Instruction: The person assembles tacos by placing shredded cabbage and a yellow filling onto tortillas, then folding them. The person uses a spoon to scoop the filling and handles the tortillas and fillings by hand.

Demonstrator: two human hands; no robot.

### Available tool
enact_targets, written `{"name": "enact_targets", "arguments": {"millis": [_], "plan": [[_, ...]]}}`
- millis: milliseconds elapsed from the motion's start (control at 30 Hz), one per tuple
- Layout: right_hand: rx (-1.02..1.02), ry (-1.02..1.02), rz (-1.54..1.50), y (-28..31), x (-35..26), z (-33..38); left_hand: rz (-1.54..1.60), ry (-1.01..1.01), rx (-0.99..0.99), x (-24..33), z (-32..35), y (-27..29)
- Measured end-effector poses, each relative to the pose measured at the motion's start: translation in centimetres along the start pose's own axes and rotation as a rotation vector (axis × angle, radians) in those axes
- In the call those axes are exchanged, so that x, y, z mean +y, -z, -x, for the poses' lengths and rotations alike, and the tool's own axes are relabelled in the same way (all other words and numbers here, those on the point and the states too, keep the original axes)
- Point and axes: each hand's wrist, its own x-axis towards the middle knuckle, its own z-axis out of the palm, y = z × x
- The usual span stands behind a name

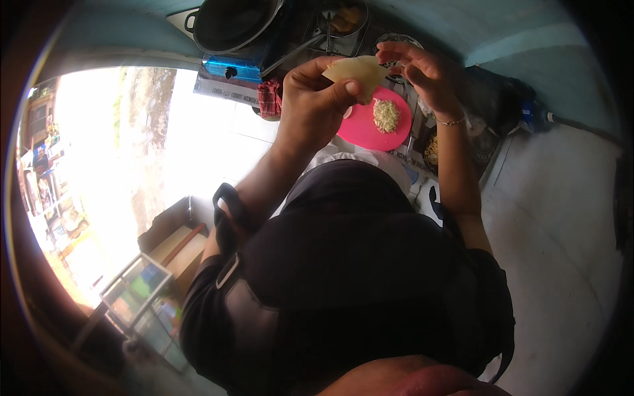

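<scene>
My left hand (314,105) is closed on a pale yellow, thin folded piece (362,71), pinched between thumb and fingers; its exact kind I cannot tell. Just to its right, my right hand (426,76) is raised with fingers apart and nothing visible in them. The fingertips come close to the right end of the pale piece; whether they touch it I cannot tell. Below both hands lies a round pink plate or board (356,132). On it sits a small heap of finely chopped pale food (387,116).
A large dark wok (228,30) stands on a blue stove (234,68) at the far left. Behind my hands is a pan with brownish pieces (345,21). A red checked cloth (269,99) hangs left of my left hand. A dark bag (498,96) sits at the right.
</scene>
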Motion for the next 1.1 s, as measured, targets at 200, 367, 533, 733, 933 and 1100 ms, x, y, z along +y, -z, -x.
{"name": "enact_targets", "arguments": {"millis": [200,367,533,733,933,1100], "plan": [[-0.092,0.371,0.325,-5.7,-9.4,-0.6,-0.132,0.008,0.003,0.5,0.3,-0.2],[-0.041,0.379,0.377,-6.5,-9.6,-0.5,-0.335,-0.013,0.051,1.0,0.8,-0.5],[-0.043,0.398,0.377,-6.9,-9.7,-0.3,-0.426,-0.009,0.060,1.5,1.1,-0.7],[-0.051,0.369,0.356,-7.2,-10.2,-0.5,-0.606,0.000,0.097,2.6,1.6,-1.1],[-0.039,0.324,0.372,-7.7,-10.4,-0.5,-0.750,-0.043,0.062,3.4,1.8,-1.1],[-0.064,0.308,0.372,-8.2,-11.0,-0.5,-0.754,-0.114,-0.025,3.4,1.4,-0.6]]}}
